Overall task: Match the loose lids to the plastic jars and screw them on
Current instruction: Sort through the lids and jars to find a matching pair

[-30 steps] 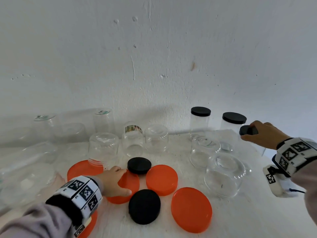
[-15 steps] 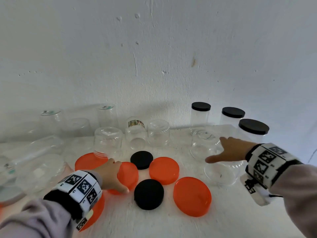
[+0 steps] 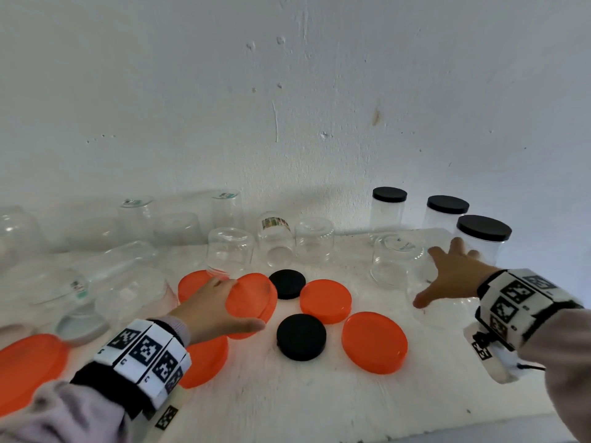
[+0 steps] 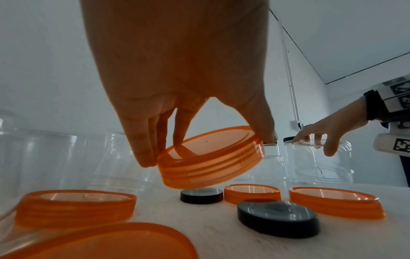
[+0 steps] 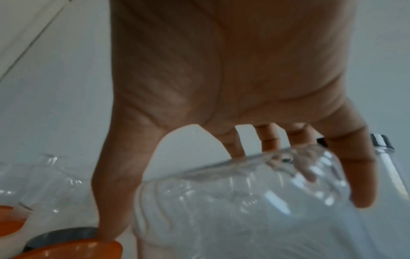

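Holding an orange lid up off the white table, the left hand pinches its rim between fingers and thumb. The lid is round, see-through orange, tilted, with screw ridges on its side. The right hand is spread wide over a clear upside-down jar, fingertips on its top. More orange lids and two black lids lie flat between the hands, close together. Clear jars stand along the wall behind, three with black lids near the table's right edge. Bare table lies in front.
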A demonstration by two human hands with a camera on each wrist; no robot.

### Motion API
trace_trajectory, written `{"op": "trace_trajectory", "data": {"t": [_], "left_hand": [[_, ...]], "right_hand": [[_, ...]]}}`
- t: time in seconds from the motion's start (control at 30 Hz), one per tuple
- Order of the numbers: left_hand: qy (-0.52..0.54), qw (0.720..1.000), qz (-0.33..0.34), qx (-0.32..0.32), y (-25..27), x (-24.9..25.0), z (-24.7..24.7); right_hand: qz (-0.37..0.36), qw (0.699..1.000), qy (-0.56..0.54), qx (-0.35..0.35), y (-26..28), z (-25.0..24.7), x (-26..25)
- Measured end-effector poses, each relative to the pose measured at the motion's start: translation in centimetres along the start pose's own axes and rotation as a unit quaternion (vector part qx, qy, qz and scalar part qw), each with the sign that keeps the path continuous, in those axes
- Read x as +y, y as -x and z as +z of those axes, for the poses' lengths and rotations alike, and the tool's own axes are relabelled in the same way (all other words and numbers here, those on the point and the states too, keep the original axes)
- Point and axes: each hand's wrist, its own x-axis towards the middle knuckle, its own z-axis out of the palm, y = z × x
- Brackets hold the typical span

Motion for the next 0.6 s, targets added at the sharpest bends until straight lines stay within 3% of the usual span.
{"op": "trace_trajectory", "data": {"t": [0.13, 0.23, 0.4, 0.6], "left_hand": [[0.044, 0.999, 0.005, 0.017, 1.9, -0.3, -0.1], [0.071, 0.996, 0.015, 0.043, 2.9, -0.6, -0.3], [0.157, 0.981, 0.045, 0.100, 4.3, -0.6, -1.1], [0.215, 0.968, 0.057, 0.120, 5.1, -1.2, -1.4]], "right_hand": [[-0.092, 0.990, -0.093, 0.059, 1.8, -1.0, -1.5], [-0.156, 0.969, -0.183, 0.063, 3.4, -1.1, -3.8], [-0.225, 0.932, -0.279, -0.053, 5.9, 0.5, -7.9], [-0.259, 0.857, -0.399, -0.199, 8.4, 2.8, -12.2]]}}
